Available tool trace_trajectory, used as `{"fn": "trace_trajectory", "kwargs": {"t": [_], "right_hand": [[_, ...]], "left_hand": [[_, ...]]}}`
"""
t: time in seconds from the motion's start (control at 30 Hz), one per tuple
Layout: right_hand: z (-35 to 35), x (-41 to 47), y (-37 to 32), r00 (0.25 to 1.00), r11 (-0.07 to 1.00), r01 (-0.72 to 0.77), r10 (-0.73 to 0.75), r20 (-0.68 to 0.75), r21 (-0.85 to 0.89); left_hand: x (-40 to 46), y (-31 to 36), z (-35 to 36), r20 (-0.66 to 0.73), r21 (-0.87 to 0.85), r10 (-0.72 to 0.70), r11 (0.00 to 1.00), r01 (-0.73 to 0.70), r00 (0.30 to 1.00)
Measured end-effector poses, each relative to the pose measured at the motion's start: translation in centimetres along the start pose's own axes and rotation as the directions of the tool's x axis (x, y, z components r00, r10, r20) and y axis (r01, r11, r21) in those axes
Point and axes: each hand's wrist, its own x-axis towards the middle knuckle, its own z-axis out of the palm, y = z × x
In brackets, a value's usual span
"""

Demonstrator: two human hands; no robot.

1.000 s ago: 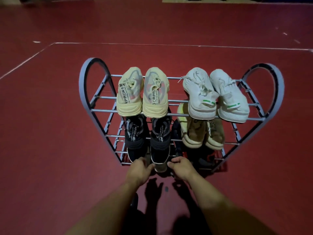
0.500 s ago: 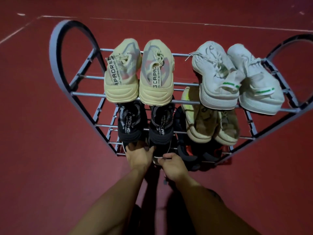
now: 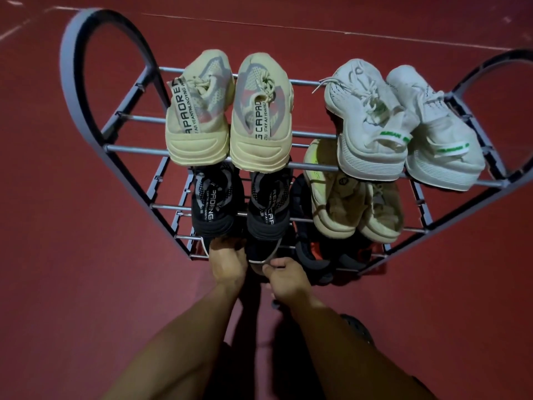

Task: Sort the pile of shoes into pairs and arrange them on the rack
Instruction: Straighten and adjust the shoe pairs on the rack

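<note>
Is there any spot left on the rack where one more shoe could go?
On the top shelf, bare bars show between the beige pair and the white pair, and a narrower strip lies left of the beige pair. The lower shelves look crowded, and both hands fill the bottom front.

A grey tiered shoe rack [image 3: 86, 116] stood on the red floor [image 3: 72, 284], holding cream sneakers [image 3: 227, 122] and white sneakers [image 3: 403, 131] on top.
</note>
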Motion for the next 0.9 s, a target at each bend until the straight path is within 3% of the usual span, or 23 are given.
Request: {"fn": "trace_trajectory", "kwargs": {"t": [0.2, 0.4, 0.57, 0.77, 0.9], "right_hand": [[-1.0, -0.3, -0.7, 0.999, 1.0, 0.015, -0.015, 0.028, -0.012], [-2.7, -1.5, -1.9, 0.99, 0.99, 0.064, -0.047, 0.135, -0.125], [-4.4, -3.6, -4.1, 0.954, 0.927, 0.207, -0.121, 0.274, -0.313], [-6.6, -6.1, -4.8, 0.928, 0.882, 0.296, -0.174, 0.33, -0.366], [-7.4, -7.0, -4.2, 0.932, 0.884, 0.276, -0.152, 0.328, -0.377]], "left_hand": [[-1.0, -0.8, -2.2, 0.025, 0.002, -0.019, 1.0, 0.019, 1.0], [-2.2, -0.5, -7.3, 0.085, 0.148, 0.101, 0.983, -0.113, 0.991], [-4.2, 0.2, -11.4, 0.214, 0.205, 0.161, 0.957, -0.205, 0.964], [-6.2, 0.9, -16.4, 0.307, 0.267, 0.202, 0.92, -0.288, 0.93], [-7.2, 1.7, -18.6, 0.358, 0.276, 0.208, 0.908, -0.316, 0.91]]}}
